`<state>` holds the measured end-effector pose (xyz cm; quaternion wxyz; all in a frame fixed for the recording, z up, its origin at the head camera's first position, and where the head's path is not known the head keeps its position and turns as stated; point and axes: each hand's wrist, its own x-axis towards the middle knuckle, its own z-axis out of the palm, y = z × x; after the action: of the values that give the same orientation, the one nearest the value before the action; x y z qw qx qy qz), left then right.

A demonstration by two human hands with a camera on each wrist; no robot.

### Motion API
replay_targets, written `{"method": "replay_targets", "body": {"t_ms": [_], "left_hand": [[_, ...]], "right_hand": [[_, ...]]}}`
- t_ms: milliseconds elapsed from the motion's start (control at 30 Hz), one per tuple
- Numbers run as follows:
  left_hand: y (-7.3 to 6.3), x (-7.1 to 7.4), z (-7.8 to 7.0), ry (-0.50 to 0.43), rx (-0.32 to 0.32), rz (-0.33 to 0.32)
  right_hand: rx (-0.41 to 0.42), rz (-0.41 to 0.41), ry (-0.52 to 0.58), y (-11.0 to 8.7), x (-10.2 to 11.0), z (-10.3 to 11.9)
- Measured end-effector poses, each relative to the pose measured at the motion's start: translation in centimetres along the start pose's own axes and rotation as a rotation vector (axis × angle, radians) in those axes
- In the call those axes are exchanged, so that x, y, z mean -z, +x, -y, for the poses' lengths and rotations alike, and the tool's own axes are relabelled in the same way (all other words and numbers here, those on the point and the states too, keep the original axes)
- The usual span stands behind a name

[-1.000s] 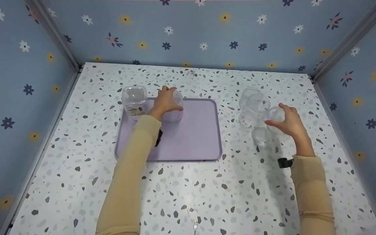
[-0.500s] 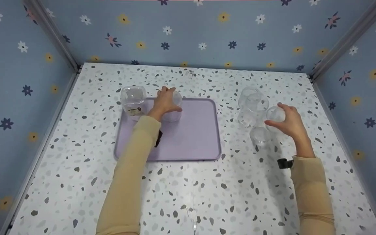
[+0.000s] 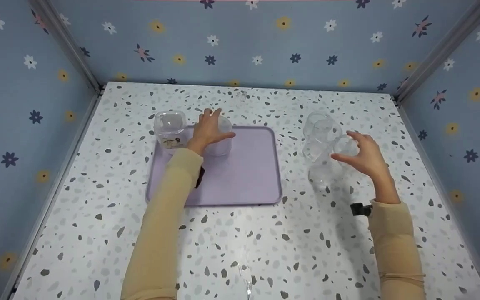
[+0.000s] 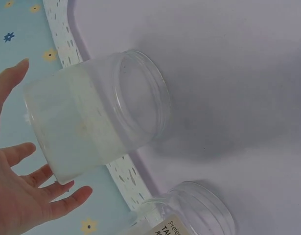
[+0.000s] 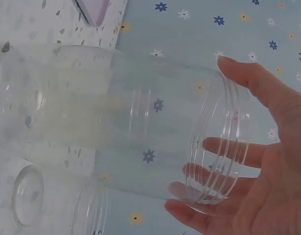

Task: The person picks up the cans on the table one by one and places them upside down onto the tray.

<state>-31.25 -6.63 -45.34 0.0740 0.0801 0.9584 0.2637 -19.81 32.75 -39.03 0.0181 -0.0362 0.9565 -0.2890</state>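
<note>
A clear round plastic jar (image 3: 222, 143) stands on the purple tray (image 3: 240, 179), its ringed end against the tray in the left wrist view. Around its raised end my left hand (image 3: 206, 131) spreads its fingers (image 4: 72, 201) and thumb, which stand off the jar wall. Beside it on the tray is a clear squarish jar (image 3: 170, 125) bearing a printed label. At the right, my right hand (image 3: 367, 157) grips a clear ribbed jar (image 5: 155, 122) by its threaded end, thumb on one side and fingers on the other. This jar tilts down to the left.
Several clear containers (image 3: 321, 129) are grouped right of the tray, just left of and behind the right hand. Their outlines overlap. The speckled white table (image 3: 240, 233) is bounded by flowered blue walls (image 3: 240, 37) at the back and both sides.
The fingers and thumb of my left hand have spread away from the round jar. My right hand has moved a little left, and its jar's lower end has swung left.
</note>
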Motion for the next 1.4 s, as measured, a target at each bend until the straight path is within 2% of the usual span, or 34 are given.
{"method": "replay_targets", "body": {"t_ms": [300,467,667,800,867,933,1033,1100,1167,1200,1233,1400], "left_hand": [[-0.5,0.8,-0.7,0.004,0.012,-0.057],[-1.1,0.7,-1.1,-0.005,-0.01,-0.101],[-1.7,-0.1,-1.9,-0.023,-0.066,-0.165],[-1.9,-0.6,-2.2,-0.051,-0.093,-0.204],[-2.1,-0.7,-2.3,-0.076,-0.097,-0.211],[-2.3,-0.8,-2.5,-0.093,-0.098,-0.213],[-2.6,-0.9,-2.6,-0.121,-0.103,-0.222],[-2.8,-0.9,-2.7,-0.147,-0.119,-0.241],[-2.9,-0.9,-2.8,-0.182,-0.141,-0.267],[-3.0,-1.0,-2.8,-0.2,-0.154,-0.28],[-3.1,-1.0,-2.9,-0.217,-0.167,-0.294],[-3.6,-1.4,-3.3,-0.308,-0.21,-0.335]], "right_hand": [[0.067,-0.024,0.038,-0.1,-0.9,1.1],[0.108,-0.097,0.086,0.0,-1.6,1.5],[0.115,-0.181,0.155,0.1,-2.5,1.9],[0.113,-0.215,0.251,0.6,-3.5,1.2],[0.129,-0.243,0.355,1.7,-4.7,-1.0],[0.127,-0.262,0.409,2.1,-5.3,-1.6],[0.136,-0.294,0.48,2.1,-5.7,-1.2],[0.126,-0.305,0.474,1.2,-5.4,0.8],[0.13,-0.321,0.527,1.2,-5.6,1.1],[0.144,-0.314,0.594,2.3,-6.7,-0.7],[0.164,-0.324,0.654,2.8,-7.3,-1.5],[0.192,-0.357,0.784,2.9,-8.2,-1.3]]}}
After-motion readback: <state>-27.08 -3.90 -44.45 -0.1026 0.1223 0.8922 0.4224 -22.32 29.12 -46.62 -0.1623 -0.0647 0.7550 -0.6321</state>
